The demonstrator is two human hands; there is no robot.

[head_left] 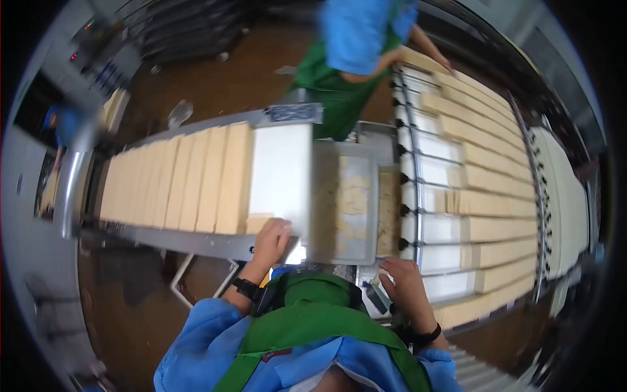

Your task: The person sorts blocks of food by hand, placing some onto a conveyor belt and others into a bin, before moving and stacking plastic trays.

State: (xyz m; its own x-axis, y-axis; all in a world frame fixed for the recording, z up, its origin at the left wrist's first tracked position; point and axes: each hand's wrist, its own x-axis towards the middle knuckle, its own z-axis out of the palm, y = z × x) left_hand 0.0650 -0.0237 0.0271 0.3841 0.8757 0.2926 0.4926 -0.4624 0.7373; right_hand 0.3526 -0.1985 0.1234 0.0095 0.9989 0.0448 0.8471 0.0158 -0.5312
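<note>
My left hand [272,243] is at the near edge of a white conveyor belt [281,173], its fingers curled together. Beside its fingertips is a small pale piece [259,223]; what lies inside the fingers is hidden. A row of upright cream-coloured slabs [176,176] fills the belt to the left. My right hand [403,284] hovers by the near corner of a translucent plastic bin [377,196], thumb and fingers apart, with nothing visible in it. Pale broken pieces [353,196] lie inside the bin.
To the right, rows of cream-coloured blocks [499,206] lie on a wide white conveyor with dark rods [418,183]. Across from me a co-worker [356,52] in a green apron reaches onto its far end. A metal frame [189,281] stands below the left belt.
</note>
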